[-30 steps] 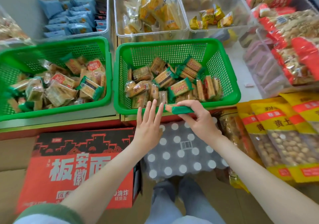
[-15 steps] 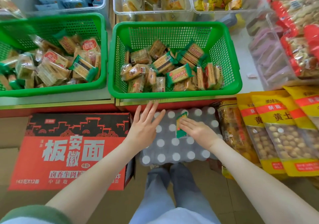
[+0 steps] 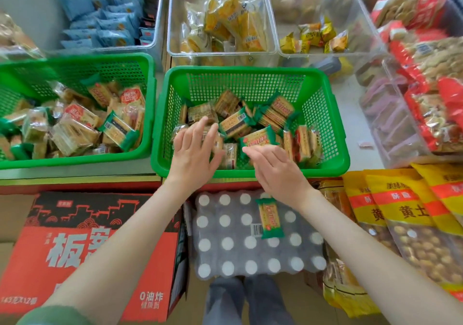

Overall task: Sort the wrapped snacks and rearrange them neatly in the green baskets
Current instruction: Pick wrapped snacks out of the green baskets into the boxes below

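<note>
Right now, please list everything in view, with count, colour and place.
left basket: one, green, shelf at left, holds mixed snacks
right basket: one, green, shelf centre, holds snack packs
loose snack: one, green wrapper, lying on the bottle pack
bottle pack: one, grey with white caps, below the right basket
carton: one, red and black, below the left basket
yellow bags: several, yellow, lower right
clear bins: at least three, transparent, behind the baskets
red bags: several, red, far right
left hand: one, bare, open over the snack packs
right hand: one, bare, open above the right basket's near rim
</note>
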A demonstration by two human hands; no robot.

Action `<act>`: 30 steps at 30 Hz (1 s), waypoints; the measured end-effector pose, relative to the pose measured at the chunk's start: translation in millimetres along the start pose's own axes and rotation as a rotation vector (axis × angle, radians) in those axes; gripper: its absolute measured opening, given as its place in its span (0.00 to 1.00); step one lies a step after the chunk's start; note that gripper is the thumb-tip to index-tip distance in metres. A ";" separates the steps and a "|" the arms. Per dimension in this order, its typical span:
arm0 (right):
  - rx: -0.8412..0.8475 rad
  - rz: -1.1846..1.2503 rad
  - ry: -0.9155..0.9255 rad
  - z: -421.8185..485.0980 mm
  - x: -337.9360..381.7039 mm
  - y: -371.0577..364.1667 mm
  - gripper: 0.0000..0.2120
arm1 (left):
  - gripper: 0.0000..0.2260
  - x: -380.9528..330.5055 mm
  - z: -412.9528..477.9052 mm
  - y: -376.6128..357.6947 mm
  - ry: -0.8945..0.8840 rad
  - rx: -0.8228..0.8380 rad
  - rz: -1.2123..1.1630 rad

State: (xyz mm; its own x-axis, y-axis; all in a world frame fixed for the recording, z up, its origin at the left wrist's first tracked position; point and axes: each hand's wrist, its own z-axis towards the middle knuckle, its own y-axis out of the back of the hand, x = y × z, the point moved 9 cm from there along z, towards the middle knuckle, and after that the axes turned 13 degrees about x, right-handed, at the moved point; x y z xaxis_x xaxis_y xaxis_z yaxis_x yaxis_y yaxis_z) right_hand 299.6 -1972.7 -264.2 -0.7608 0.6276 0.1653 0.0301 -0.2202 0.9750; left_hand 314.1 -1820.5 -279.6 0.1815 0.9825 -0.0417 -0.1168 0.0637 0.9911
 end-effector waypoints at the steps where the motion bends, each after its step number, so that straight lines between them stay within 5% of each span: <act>1: 0.002 0.011 -0.045 18.0 -10.6 1.3 0.23 | 0.24 6.4 7.8 -7.2 0.020 0.070 -0.020; 4: 0.334 0.021 -0.254 58.1 -53.0 -33.4 0.27 | 0.28 15.6 15.5 -29.8 0.038 0.267 -0.081; 8: 0.697 -0.165 -0.374 64.3 -88.8 -84.6 0.27 | 0.26 13.8 12.2 -32.7 0.022 0.291 -0.084; 12: 0.585 -0.237 -0.383 61.1 -88.4 -65.8 0.19 | 0.25 7.3 9.4 -24.7 -0.037 0.238 -0.130; 15: 0.238 -0.162 -0.394 40.3 -75.6 -23.0 0.25 | 0.26 -3.9 -3.5 -19.0 -0.216 0.168 -0.093; 17: 0.011 -0.044 -0.324 15.7 -52.1 -1.9 0.26 | 0.26 -7.4 -16.8 -20.3 -0.310 0.146 -0.032; 20: -0.071 0.030 -0.134 -19.2 3.4 -13.7 0.24 | 0.25 -6.3 -26.6 -29.6 -0.344 0.169 0.098; 24: 0.016 -0.007 -0.027 -45.7 44.9 -72.9 0.25 | 0.21 -5.7 -24.9 -35.6 -0.333 0.204 0.181; 30: 0.582 0.006 -0.283 -62.9 22.2 -165.8 0.30 | 0.21 -3.0 -25.6 -33.7 -0.319 0.213 0.127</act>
State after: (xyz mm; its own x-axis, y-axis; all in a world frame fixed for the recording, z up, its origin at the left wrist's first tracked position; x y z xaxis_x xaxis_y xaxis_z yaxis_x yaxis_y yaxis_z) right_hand 237.0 -1969.2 -431.5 -0.5617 0.8176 0.1266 0.4409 0.1663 0.8820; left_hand 292.6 -1821.1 -316.1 0.4761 0.8747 0.0906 0.0411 -0.1251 0.9913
